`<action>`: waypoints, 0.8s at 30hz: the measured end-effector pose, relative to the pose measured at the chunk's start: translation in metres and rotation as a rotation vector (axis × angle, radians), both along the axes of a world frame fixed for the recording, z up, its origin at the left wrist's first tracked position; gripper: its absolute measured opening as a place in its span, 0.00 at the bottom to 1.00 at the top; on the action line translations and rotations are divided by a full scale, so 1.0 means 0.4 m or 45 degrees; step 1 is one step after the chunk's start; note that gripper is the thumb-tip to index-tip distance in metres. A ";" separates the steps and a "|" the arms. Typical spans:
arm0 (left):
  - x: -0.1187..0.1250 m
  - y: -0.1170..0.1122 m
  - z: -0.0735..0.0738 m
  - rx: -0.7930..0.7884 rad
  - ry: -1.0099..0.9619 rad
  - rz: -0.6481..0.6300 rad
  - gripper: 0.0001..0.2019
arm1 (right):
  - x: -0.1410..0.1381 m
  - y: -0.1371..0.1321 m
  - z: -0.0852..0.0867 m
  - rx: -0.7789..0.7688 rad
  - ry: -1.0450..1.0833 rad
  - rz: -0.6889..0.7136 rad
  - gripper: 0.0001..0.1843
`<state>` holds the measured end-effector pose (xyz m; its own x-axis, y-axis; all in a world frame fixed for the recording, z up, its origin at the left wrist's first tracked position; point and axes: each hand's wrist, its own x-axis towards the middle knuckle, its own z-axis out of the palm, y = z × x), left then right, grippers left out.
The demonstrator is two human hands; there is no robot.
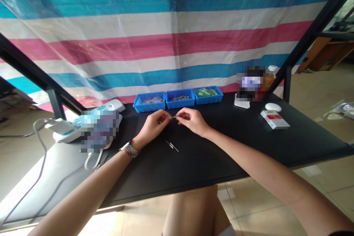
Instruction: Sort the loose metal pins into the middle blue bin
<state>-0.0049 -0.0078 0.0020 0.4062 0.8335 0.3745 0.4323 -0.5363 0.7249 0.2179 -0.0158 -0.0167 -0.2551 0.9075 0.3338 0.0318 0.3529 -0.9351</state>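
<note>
My left hand (pixel 158 121) and my right hand (pixel 191 120) meet fingertip to fingertip above the table, in front of the blue bins. Both are closed in a pinch on one small, thin metal pin (pixel 174 117), whose ends are hidden by the fingers. Nearer to me, a few slim metal pins (pixel 172 146) lie on the black tabletop. Behind my hands stand three blue bins in a row: the left bin (pixel 149 108) has small pale pieces, the middle bin (pixel 181 103) many metal pins, the right bin (pixel 209 100) green pieces.
At the left, a white power strip (pixel 65 137) with cables lies on the black table (pixel 210 166), beside a blurred-out object (pixel 100 132). To the right are a cigarette pack (pixel 275 120), a white rounded case (pixel 273 107) and a bottle (pixel 269 77). A striped sheet (pixel 138 51) hangs behind.
</note>
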 end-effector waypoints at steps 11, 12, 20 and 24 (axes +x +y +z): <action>0.001 -0.005 0.010 -0.045 0.018 -0.053 0.23 | 0.004 -0.007 0.015 0.058 0.010 -0.032 0.08; 0.001 -0.007 0.011 -0.051 0.014 -0.049 0.23 | 0.005 -0.007 0.015 0.048 0.012 -0.033 0.08; 0.005 -0.017 0.018 -0.064 -0.104 -0.066 0.15 | 0.010 0.002 0.012 -0.015 0.082 -0.043 0.17; 0.005 -0.011 0.010 -0.030 -0.057 -0.059 0.13 | 0.008 0.007 0.005 -0.022 0.092 -0.043 0.17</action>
